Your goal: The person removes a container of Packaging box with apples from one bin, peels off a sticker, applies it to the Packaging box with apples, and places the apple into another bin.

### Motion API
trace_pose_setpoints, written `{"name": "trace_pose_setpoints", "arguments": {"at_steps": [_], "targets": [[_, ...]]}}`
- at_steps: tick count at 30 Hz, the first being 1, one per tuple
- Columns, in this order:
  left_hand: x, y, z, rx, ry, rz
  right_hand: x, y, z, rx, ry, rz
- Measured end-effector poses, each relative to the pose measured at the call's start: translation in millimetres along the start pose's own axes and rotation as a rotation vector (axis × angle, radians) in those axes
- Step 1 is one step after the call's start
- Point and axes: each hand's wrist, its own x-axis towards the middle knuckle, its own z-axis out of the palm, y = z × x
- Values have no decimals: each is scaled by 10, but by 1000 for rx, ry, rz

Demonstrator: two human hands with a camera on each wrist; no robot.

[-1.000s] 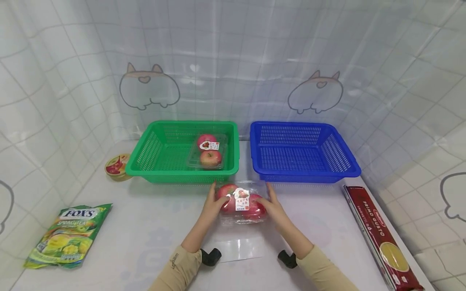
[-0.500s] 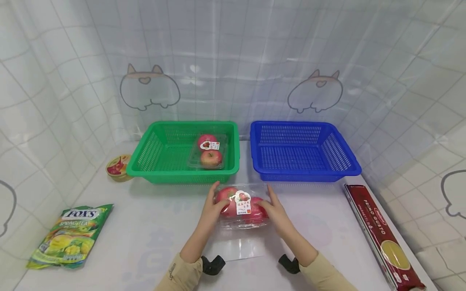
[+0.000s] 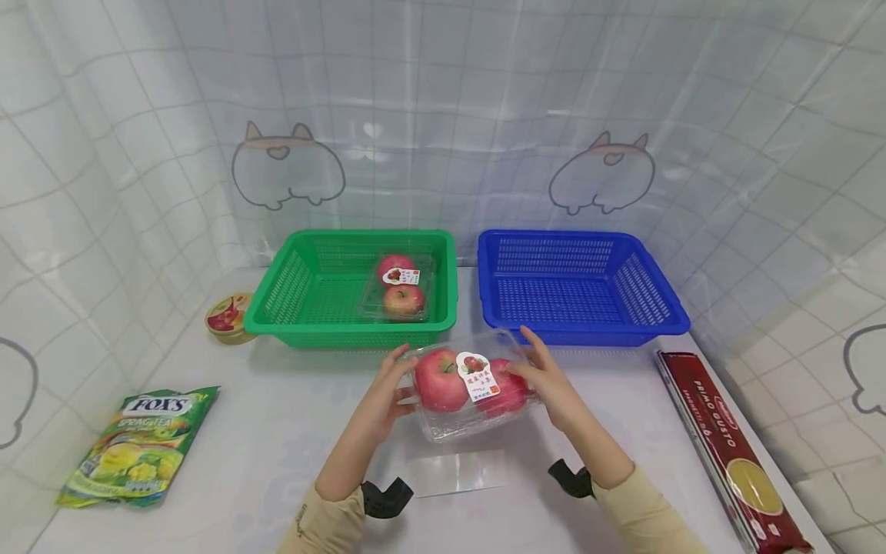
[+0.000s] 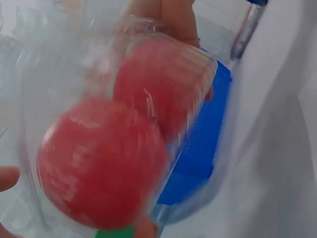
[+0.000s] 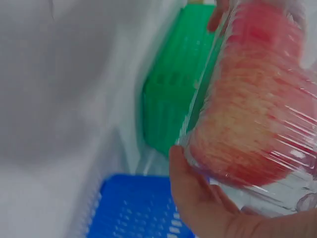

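Observation:
A clear plastic box of apples [image 3: 443,381] with a white label is held up off the table in the head view, tilted with its right end higher. At its left end, my left hand [image 3: 379,396] holds the edge. My right hand [image 3: 557,388] grips the opposite end, thumb on top. In the right wrist view, that hand's fingers [image 5: 190,191] curl round the box's corner beside an apple [image 5: 242,119]. Two red apples press against the clear plastic in the left wrist view, where only fingertips [image 4: 7,178] of my left hand show.
Behind the box stand a green basket [image 3: 349,336], holding another apple box [image 3: 401,288], and a blue basket [image 3: 561,296]. A round tin [image 3: 228,318] and a FOX'S candy bag [image 3: 141,446] lie left; a spaghetti pack [image 3: 727,446] lies right. A clear strip [image 3: 457,472] sits in front.
The apple box has risen from the table towards me and turned, its right end swinging up and away. Both hands moved with it, the forearms spreading apart. Baskets and other goods stayed put.

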Motion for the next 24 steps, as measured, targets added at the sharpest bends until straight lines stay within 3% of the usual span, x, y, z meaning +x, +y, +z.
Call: {"name": "trace_pose_setpoints", "arguments": {"at_steps": [7,17,20,24], "targets": [[-25,5,-4,-96,-182,-25,95,-151,-156,51,-27,-45],[-111,30,86,-102,-348,-76,265,-266,-193,173,-32,-68],[-135,51,110,-114,-353,-56,300,-301,-156,236,-20,-87],[-161,104,120,-145,-286,-3,264,-341,-74,284,27,-145]]}}
